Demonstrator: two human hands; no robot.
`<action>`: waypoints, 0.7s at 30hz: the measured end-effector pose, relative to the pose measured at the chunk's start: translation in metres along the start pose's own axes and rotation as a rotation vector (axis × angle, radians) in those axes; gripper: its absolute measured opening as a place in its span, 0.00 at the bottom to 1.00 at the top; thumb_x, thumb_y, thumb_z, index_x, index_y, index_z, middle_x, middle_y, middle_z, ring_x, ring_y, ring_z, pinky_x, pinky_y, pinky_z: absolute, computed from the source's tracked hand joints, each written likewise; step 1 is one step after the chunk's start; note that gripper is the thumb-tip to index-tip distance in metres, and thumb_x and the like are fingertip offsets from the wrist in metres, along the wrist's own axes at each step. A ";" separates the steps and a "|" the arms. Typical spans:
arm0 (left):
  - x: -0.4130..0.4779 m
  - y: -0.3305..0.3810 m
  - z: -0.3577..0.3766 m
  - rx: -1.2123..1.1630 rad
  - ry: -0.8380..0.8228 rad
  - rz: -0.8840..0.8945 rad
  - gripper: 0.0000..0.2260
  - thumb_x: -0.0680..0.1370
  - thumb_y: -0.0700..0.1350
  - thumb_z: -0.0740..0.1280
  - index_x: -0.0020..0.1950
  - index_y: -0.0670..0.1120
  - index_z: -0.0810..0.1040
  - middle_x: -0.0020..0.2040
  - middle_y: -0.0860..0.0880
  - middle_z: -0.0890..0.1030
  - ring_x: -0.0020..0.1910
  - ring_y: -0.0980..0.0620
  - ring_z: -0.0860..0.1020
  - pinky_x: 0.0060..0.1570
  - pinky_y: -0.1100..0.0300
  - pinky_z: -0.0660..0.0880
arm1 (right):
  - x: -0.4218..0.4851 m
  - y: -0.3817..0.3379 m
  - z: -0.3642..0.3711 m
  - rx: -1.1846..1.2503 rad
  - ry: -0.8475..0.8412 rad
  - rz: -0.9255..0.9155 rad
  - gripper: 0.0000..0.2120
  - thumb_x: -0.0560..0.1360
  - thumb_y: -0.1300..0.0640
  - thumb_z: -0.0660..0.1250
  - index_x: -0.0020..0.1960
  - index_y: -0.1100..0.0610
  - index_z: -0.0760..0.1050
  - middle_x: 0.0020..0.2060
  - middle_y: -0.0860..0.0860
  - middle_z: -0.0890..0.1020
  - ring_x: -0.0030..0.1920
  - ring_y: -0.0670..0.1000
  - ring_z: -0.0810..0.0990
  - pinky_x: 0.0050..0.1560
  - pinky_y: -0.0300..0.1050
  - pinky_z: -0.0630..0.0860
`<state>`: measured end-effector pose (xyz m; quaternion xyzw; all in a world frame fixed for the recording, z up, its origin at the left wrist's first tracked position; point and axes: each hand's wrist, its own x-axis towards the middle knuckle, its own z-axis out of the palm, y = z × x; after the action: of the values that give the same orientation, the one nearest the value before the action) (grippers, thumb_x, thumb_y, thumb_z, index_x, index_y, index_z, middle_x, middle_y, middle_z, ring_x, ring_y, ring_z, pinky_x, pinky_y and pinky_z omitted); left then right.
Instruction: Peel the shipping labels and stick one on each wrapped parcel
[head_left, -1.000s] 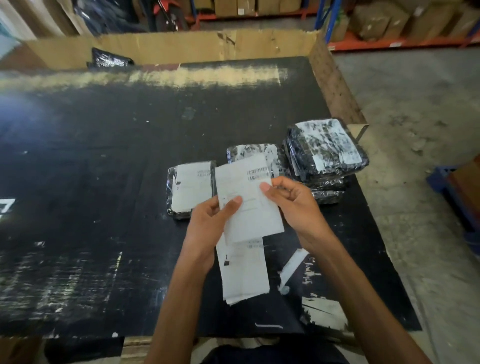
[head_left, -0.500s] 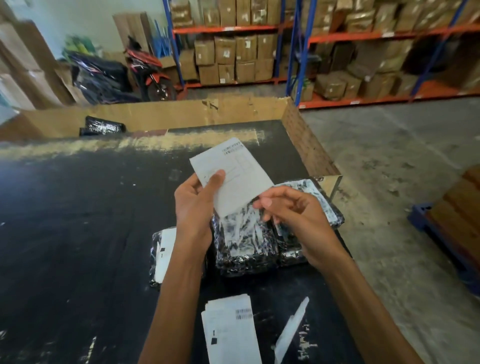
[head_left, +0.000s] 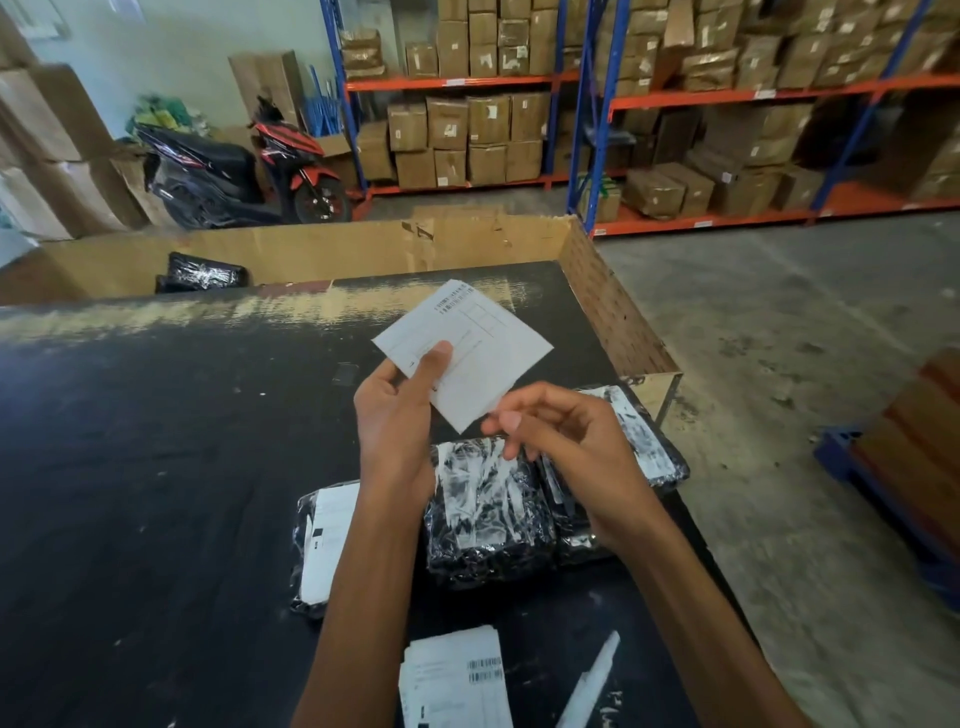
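My left hand holds a white shipping label up above the parcels, thumb on its face. My right hand pinches the label's lower corner with fingertips together. Below them a black wrapped parcel lies bare of any label. To its left, partly behind my left forearm, a parcel carries a white label. A further stack of wrapped parcels sits to the right, half hidden by my right hand. A pile of labels rests near the front edge.
A white backing strip lies beside the pile on the black table. A cardboard wall rims the table's far and right sides, with a black parcel behind it. Shelves of boxes and a parked scooter stand beyond.
Both hands lifted one label off the pile and raised it above the parcels. The view tilted up, so the parcels and the label pile now sit lower in frame.
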<state>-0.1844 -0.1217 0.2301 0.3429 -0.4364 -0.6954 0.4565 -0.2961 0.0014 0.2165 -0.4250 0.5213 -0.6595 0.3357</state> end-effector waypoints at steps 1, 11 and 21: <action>0.001 -0.001 0.000 -0.001 0.003 -0.004 0.12 0.80 0.41 0.72 0.63 0.43 0.83 0.54 0.47 0.88 0.52 0.50 0.86 0.45 0.57 0.83 | 0.001 0.000 0.000 -0.003 -0.001 0.005 0.04 0.77 0.63 0.71 0.49 0.63 0.83 0.45 0.57 0.88 0.35 0.46 0.80 0.42 0.33 0.76; 0.002 -0.008 0.002 -0.078 -0.055 -0.110 0.12 0.80 0.40 0.71 0.63 0.40 0.82 0.54 0.44 0.87 0.50 0.48 0.85 0.44 0.54 0.83 | 0.010 0.002 0.002 0.031 -0.013 -0.069 0.02 0.76 0.62 0.72 0.48 0.61 0.82 0.41 0.52 0.87 0.37 0.45 0.81 0.46 0.39 0.80; -0.016 -0.017 0.012 -0.111 -0.170 -0.247 0.12 0.80 0.43 0.69 0.58 0.36 0.83 0.41 0.42 0.85 0.35 0.50 0.81 0.37 0.57 0.80 | 0.019 -0.004 -0.001 0.023 -0.010 -0.212 0.00 0.76 0.63 0.70 0.47 0.59 0.80 0.34 0.49 0.83 0.36 0.49 0.81 0.44 0.44 0.81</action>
<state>-0.1949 -0.0997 0.2204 0.3080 -0.3890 -0.7958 0.3472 -0.3052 -0.0139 0.2243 -0.4772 0.4642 -0.6951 0.2715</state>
